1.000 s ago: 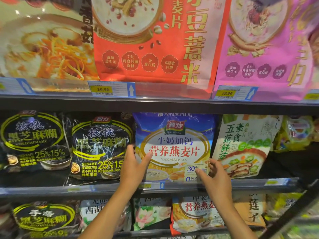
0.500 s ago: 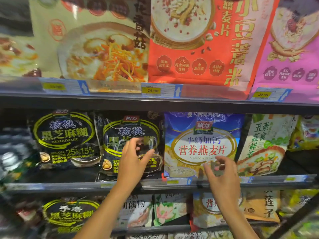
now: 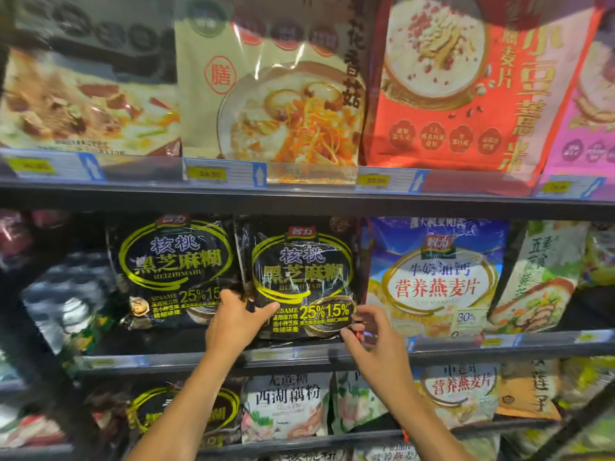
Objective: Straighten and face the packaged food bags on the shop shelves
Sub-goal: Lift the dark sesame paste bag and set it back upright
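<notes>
A black sesame paste bag [image 3: 299, 274] with yellow-green ovals stands on the middle shelf [image 3: 332, 356], facing front. My left hand [image 3: 238, 319] grips its lower left corner, thumb across the front. My right hand [image 3: 372, 331] pinches its lower right corner. A second, matching black bag [image 3: 173, 267] stands just left of it, touching its edge. To the right stands a blue-and-white oat flakes bag [image 3: 436, 277], upright and facing front, with no hand on it.
A pale vegetable oat bag [image 3: 545, 277] leans right of the blue one. Large porridge bags, cream [image 3: 276, 94] and red [image 3: 466, 84], fill the top shelf behind price tags [image 3: 226, 173]. More bags sit on the lower shelf [image 3: 286, 407]. A dark upright runs down the left.
Both hands have left the blue oat flakes bag and moved left onto the black sesame bag's lower corners. The view has swung left.
</notes>
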`<action>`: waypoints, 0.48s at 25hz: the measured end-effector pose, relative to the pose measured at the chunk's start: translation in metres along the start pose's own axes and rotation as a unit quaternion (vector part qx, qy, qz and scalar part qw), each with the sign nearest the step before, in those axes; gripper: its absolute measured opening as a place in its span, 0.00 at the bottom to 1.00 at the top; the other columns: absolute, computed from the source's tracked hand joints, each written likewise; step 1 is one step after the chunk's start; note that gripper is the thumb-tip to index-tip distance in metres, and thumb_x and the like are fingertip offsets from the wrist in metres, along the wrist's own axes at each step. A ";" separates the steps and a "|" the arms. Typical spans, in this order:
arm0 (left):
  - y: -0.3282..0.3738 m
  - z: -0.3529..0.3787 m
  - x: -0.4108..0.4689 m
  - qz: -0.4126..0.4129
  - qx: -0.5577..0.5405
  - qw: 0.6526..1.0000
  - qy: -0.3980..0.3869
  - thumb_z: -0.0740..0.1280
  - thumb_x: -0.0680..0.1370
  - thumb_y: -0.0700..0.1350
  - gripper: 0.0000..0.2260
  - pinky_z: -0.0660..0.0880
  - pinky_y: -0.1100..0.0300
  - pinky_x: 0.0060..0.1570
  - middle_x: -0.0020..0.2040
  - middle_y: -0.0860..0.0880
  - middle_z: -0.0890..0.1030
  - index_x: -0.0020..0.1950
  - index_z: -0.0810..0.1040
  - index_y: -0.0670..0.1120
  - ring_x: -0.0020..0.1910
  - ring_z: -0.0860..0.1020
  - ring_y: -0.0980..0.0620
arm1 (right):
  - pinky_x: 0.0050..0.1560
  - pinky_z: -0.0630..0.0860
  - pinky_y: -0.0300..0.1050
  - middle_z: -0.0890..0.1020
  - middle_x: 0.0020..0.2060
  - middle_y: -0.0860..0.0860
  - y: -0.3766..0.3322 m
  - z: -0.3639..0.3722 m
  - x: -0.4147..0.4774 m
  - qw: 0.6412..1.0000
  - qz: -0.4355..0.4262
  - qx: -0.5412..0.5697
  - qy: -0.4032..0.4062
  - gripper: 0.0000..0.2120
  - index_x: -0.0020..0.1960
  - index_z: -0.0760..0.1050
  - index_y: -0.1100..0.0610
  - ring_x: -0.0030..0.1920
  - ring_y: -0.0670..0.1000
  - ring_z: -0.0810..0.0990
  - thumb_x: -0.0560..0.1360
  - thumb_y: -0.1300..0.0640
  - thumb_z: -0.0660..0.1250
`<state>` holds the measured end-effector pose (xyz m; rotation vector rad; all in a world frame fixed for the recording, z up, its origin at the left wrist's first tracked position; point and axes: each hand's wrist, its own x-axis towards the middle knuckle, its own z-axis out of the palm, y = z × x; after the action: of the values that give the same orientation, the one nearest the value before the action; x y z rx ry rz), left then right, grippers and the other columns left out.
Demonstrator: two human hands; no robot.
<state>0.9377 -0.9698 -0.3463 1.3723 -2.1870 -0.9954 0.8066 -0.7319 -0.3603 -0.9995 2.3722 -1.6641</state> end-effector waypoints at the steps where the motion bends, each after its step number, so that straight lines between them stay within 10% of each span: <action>1: -0.004 -0.001 0.005 -0.012 0.008 0.999 -0.034 0.74 0.67 0.72 0.42 0.78 0.45 0.56 0.63 0.44 0.79 0.66 0.65 0.43 0.62 0.79 0.39 | 0.50 0.80 0.34 0.84 0.51 0.45 -0.001 0.005 -0.001 1.000 0.004 0.000 0.004 0.18 0.63 0.74 0.47 0.52 0.39 0.82 0.76 0.55 0.76; 6: -0.011 -0.001 0.020 -0.004 -0.001 0.993 -0.115 0.76 0.66 0.71 0.49 0.75 0.47 0.61 0.72 0.41 0.75 0.72 0.63 0.41 0.69 0.75 0.39 | 0.51 0.81 0.38 0.84 0.48 0.45 0.001 0.011 -0.008 0.999 0.015 -0.030 0.019 0.16 0.63 0.74 0.47 0.49 0.39 0.83 0.78 0.56 0.73; 12: -0.010 -0.013 0.012 0.045 -0.068 0.993 -0.081 0.78 0.64 0.69 0.30 0.78 0.47 0.55 0.48 0.55 0.78 0.50 0.69 0.52 0.53 0.79 0.47 | 0.51 0.77 0.36 0.84 0.49 0.44 0.007 0.014 -0.010 0.998 0.026 -0.040 0.033 0.15 0.62 0.75 0.47 0.52 0.39 0.83 0.78 0.57 0.72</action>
<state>0.9472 -0.9878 -0.3456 1.1575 -2.2268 -1.2343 0.8164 -0.7362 -0.3750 -0.8992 2.5023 -1.6202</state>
